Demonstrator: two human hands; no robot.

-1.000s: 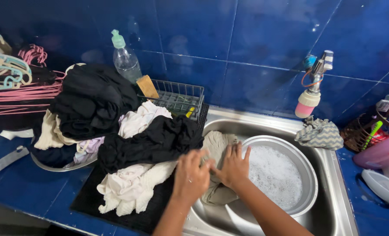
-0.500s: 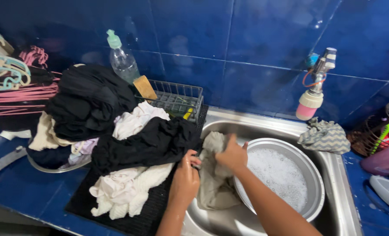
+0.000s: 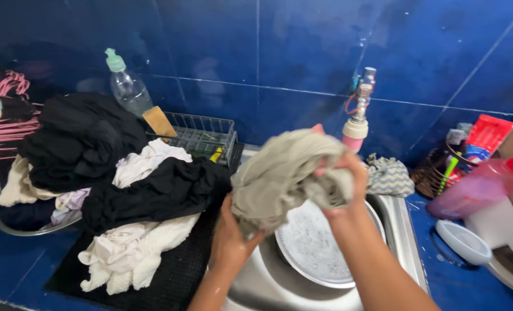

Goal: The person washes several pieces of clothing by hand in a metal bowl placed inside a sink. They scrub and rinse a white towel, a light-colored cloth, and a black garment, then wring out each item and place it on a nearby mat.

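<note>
Cloth [image 3: 285, 173], a grey-beige garment, hangs bunched at the centre of the frame, lifted above the steel basin [image 3: 314, 253] of suds in the sink [image 3: 409, 230]. Left hand [image 3: 228, 239] grips its lower fold from beneath; right hand [image 3: 348, 175] has its fingers curled tight into the upper right bunch. It looks soft, limp and probably wet-heavy and slippery, so gathered folds are best gripped. Left fingertips are buried in fabric, the garment's full shape hidden, and the picture is slightly blurred
</note>
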